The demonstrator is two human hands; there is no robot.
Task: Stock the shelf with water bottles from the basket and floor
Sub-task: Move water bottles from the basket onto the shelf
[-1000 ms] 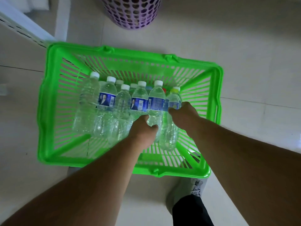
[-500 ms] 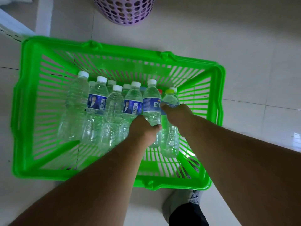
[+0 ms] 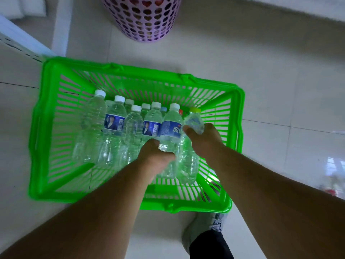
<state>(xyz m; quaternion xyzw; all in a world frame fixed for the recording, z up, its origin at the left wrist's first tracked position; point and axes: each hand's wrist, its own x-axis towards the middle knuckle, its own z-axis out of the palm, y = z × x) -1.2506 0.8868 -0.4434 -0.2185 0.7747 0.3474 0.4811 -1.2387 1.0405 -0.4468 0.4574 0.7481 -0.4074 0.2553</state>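
Observation:
A bright green slatted basket [image 3: 46, 128] sits on the tiled floor and holds several clear water bottles lying side by side. My left hand [image 3: 156, 157] grips the lower body of a white-capped bottle with a blue label [image 3: 170, 128], raised a little above the others. My right hand [image 3: 204, 139] grips a bottle with a yellow-green cap [image 3: 194, 121] by its upper part, tilted up at the basket's right side. Other bottles, such as one with a blue portrait label [image 3: 113, 126], lie untouched to the left.
A lilac bin with heart-shaped holes [image 3: 143, 17] stands beyond the basket. A white perforated shelf edge [image 3: 20, 42] and a white post [image 3: 61, 25] are at the upper left. My grey shoe [image 3: 203, 232] is just below the basket's near rim.
Both hands have lifted their bottles slightly out of the row. The yellow-green-capped bottle now tilts upward. The view has shifted, showing more of the lilac bin.

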